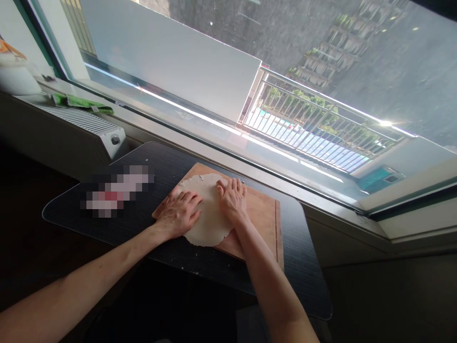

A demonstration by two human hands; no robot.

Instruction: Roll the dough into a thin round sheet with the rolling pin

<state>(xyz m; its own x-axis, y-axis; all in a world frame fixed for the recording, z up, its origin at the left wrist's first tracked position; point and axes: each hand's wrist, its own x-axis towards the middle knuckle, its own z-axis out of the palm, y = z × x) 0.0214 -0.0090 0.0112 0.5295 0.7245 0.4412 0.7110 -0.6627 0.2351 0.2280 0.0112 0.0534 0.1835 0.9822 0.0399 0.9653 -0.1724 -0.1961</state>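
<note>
the left hand (180,213) and right hand (232,197) lie flat and wide on the dough (209,214), holding nothing. it is already a thin, pale, smooth round, with bumpy edges left to even out. it sits on a brown wooden board (262,216) on a dark ribbed table (303,267).

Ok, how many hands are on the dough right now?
2. The left hand lies flat on the near left edge of the dough; the right hand presses its far right part. None hidden.
</note>
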